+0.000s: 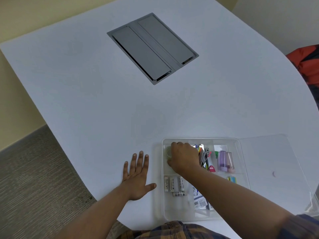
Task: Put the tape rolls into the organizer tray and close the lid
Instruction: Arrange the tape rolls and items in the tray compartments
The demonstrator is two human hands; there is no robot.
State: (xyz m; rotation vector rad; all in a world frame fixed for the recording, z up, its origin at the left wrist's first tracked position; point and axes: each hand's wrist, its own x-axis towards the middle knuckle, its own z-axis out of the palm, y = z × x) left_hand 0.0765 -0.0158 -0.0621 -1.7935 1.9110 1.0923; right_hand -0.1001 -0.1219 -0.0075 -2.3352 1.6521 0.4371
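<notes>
A clear plastic organizer tray (200, 140) sits on the white table near me. Its clear lid (269, 152) lies open flat to the right. My right hand (184, 157) reaches into the tray's far left compartment, fingers curled around a clear tape roll (168, 152) that rests there. Most of the roll is hidden under my fingers. My left hand (138, 175) lies flat on the table just left of the tray, fingers spread, holding nothing.
Other tray compartments hold white batteries (173, 184), nail clippers and pens (205, 157), purple and pink cases (226, 161) and a packet (200, 202). A grey cable hatch (151, 49) is set into the table farther away. A red object (309, 64) lies beyond the table's right edge.
</notes>
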